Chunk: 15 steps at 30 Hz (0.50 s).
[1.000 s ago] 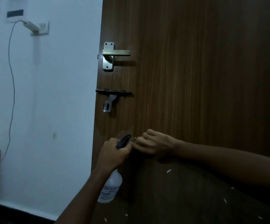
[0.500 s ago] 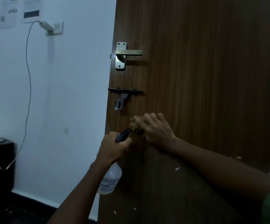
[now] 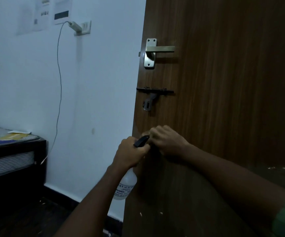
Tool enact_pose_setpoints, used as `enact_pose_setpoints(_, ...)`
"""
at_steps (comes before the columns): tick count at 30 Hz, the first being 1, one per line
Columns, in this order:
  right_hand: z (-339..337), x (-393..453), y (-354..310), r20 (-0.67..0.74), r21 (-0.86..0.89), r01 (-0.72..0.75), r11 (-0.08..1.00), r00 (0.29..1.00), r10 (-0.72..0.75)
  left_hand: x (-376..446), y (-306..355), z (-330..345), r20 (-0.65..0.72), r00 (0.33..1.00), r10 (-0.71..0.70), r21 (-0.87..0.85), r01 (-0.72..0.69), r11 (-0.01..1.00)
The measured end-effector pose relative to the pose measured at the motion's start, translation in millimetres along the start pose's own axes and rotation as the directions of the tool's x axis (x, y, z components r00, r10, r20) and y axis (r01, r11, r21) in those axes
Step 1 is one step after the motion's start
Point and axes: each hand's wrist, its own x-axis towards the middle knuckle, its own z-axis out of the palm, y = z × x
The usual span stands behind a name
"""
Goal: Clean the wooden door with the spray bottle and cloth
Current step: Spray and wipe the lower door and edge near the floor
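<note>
- The right hand (image 3: 168, 142) is curled into a fist against the wooden door (image 3: 223, 100), bunching what appears to be the cloth (image 3: 146, 133); only a pale blurred scrap shows past the knuckles.
- The left hand (image 3: 131, 153), touching it on its left, grips the neck of the spray bottle (image 3: 126, 187), whose clear body hangs below and whose black nozzle (image 3: 141, 141) points at the right knuckles.
- Risk: a squeeze now would likely wet the hand rather than the wood, since the nozzle sits so close.
- Risk: an upward wipe could snag the cloth on the latch bolt (image 3: 153, 95) directly above the fist; the lever handle (image 3: 157, 52) stands higher.
- Pale flecks (image 3: 278, 168) dot the panel lower right.
- Far left, a cable (image 3: 59, 82) hangs from a wall socket (image 3: 85, 27) near a dark cabinet (image 3: 10, 159).
</note>
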Motion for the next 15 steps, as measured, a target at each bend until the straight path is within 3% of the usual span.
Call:
enact_pose_setpoints(1,-2.9,3.5,9.3,0.045,-0.055,0.177,0.983,0.984,-0.175,-1.2,2.4,1.7,-0.003,1.000,-0.001,-0.006,0.001,1.000)
enact_pose_setpoints(2,-4.9,10.4,15.1,0.043,-0.111,0.189,0.976,0.982,-0.185,-3.0,2.3,3.1,-0.020,1.000,-0.006,-0.023,0.005,1.000)
enact_pose_setpoints(3,-6.2,18.7,17.7,-0.026,-0.121,0.029,0.992,0.999,-0.032,-3.2,3.9,3.5,-0.045,0.999,-0.009,-0.040,0.007,0.999)
enact_pose_setpoints(4,-7.8,25.2,14.9,-0.114,-0.067,-0.251,0.966,0.964,0.242,-3.7,3.6,4.8,-0.056,0.998,-0.017,-0.056,0.014,0.998)
enact_pose_setpoints(5,-9.6,30.7,11.2,-0.154,0.020,-0.453,0.891,0.880,0.450,-3.8,5.2,6.1,-0.074,0.997,-0.019,-0.075,0.013,0.997)
enact_pose_setpoints(6,-8.1,33.0,4.0,-0.153,0.056,-0.529,0.847,0.834,0.531,-4.4,5.2,7.3,-0.093,0.996,-0.015,-0.093,0.006,0.996)
enact_pose_setpoints(7,-4.7,35.7,-1.7,-0.149,0.071,-0.480,0.875,0.862,0.485,-3.6,5.5,7.9,-0.109,0.994,-0.003,-0.105,-0.009,0.994)
enact_pose_setpoints(9,4.6,37.4,-5.4,-0.043,0.064,-0.099,0.993,0.994,0.102,-0.6,6.0,7.5,-0.111,0.994,0.020,-0.112,-0.033,0.993)
enact_pose_setpoints(10,5.5,38.3,-4.1,0.020,0.051,0.055,0.997,0.998,-0.056,1.2,5.2,5.8,-0.111,0.993,0.028,-0.103,-0.039,0.994)
enact_pose_setpoints(11,7.1,40.4,-3.6,0.041,0.018,0.099,0.995,0.994,-0.100,1.4,4.8,4.0,-0.122,0.992,0.032,-0.096,-0.044,0.994)
enact_pose_setpoints(12,10.3,42.7,-7.0,0.014,0.002,0.022,1.000,1.000,-0.022,1.0,4.2,2.2,-0.140,0.990,0.028,-0.092,-0.041,0.995)
enact_pose_setpoints(13,11.5,43.8,-13.9,-0.059,0.055,-0.167,0.984,0.984,0.170,0.7,2.8,1.4,-0.163,0.987,0.018,-0.093,-0.033,0.995)
enact_pose_setpoints(15,12.4,46.4,-31.3,-0.107,0.213,-0.513,0.831,0.833,0.542,-1.0,-3.5,0.5,-0.196,0.980,0.020,-0.087,-0.037,0.996)
